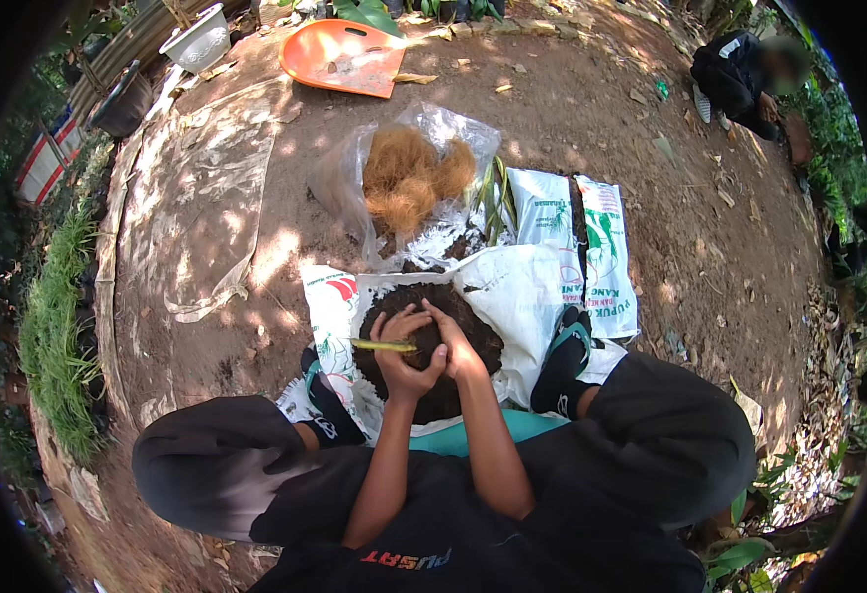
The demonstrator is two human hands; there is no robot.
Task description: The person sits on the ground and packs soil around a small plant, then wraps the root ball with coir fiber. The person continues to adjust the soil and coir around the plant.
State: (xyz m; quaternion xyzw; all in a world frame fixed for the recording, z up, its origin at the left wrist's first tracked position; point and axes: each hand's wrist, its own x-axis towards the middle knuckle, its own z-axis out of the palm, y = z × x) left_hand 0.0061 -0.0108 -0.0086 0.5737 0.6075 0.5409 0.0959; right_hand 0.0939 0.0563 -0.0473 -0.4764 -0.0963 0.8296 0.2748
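Note:
My left hand (pixel 406 367) and my right hand (pixel 461 352) are cupped together, thumbs close, around a dark soil clump (pixel 422 352). A narrow yellow-green leaf cutting (pixel 381 345) rises from between them and crosses over my left fingers. Its base is at the soil; how deep it sits is hidden. Beneath my hands, a heap of dark soil (pixel 485 326) lies in an opened white printed sack (pixel 522 278). Just beyond is a clear plastic bag (pixel 337 178) holding brown coconut fibre (pixel 403 174). Long green leaves (pixel 504 196) lie beside that bag.
An orange plastic scoop (pixel 340 59) rests on the bare ground (pixel 567 104) ahead. A white pot (pixel 200 41) and a dark pot (pixel 123 100) stand at upper left, above grassy plants (pixel 59 341). Another person (pixel 733 81) crouches at upper right. My sandalled feet flank the sack.

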